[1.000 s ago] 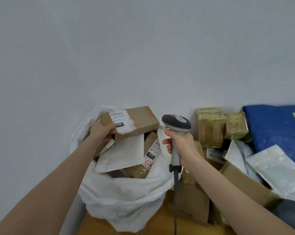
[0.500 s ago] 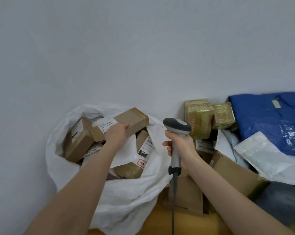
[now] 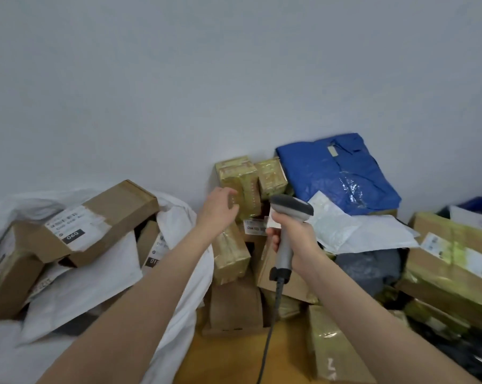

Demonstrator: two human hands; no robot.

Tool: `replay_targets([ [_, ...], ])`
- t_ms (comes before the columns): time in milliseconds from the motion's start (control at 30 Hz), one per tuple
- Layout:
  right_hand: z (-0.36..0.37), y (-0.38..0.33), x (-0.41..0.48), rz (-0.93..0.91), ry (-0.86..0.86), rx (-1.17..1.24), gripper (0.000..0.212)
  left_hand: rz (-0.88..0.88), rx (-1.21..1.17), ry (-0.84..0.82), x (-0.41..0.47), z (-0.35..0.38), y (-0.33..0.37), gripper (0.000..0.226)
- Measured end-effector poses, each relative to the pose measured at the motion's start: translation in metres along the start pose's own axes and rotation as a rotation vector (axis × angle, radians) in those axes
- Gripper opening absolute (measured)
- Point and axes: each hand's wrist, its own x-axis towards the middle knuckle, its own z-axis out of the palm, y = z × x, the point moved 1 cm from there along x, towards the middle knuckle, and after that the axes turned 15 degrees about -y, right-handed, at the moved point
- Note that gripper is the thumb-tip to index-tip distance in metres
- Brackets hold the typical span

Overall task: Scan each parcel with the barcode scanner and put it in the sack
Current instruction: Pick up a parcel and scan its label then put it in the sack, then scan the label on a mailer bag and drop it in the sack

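Soft, even light is cast throughout; glare is seen on the large glossy tape-wrapped cardboard box (image 3: 453,261); the edges are blurred.

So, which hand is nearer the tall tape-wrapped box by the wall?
Left. The left hand is just left of the box; the right hand, holding the scanner, is lower right.

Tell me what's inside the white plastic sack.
The white plastic sack holds a long brown cardboard box on top, smaller brown boxes and a white mailer; whatever lies beneath is covered.
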Motion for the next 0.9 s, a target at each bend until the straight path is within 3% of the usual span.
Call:
replay_targets([
  [100,-0.046,-0.023,0.006,0.012,0.064,0.078,0.017,-0.019,-0.159,-0.163,0.024,0.047,0.044,0.052],
  [233,-0.107,-0.048,0.02,0.022,0.098,0.219,0.012,-0.117,-0.261,-0.351,0.062,0.108,0.083,0.088],
  [433,-0.171,-0.064,0.043,0.07,0.076,0.317,0.01,-0.239,-0.28,-0.373,0.125,0.167,0.106,0.104],
  [533,-0.187,-0.066,0.052,0.096,0.068,0.341,0.009,-0.309,-0.176,-0.373,0.138,0.183,0.104,0.088],
  [633,-0.195,-0.068,0.056,0.109,0.067,0.341,0.01,-0.265,-0.049,-0.299,0.136,0.184,0.102,0.046],
  [733,-0.197,-0.071,0.056,0.097,0.063,0.323,0.011,-0.181,-0.256,-0.161,0.13,0.16,0.102,0.019],
  [800,-0.194,-0.073,0.053,0.07,0.058,0.319,0.013,-0.085,-0.4,-0.09,0.121,0.131,0.099,0.013],
  [900,-0.182,-0.072,0.047,0.011,0.077,0.29,0.018,0.025,-0.587,0.022,0.1,0.085,0.088,0.038],
])
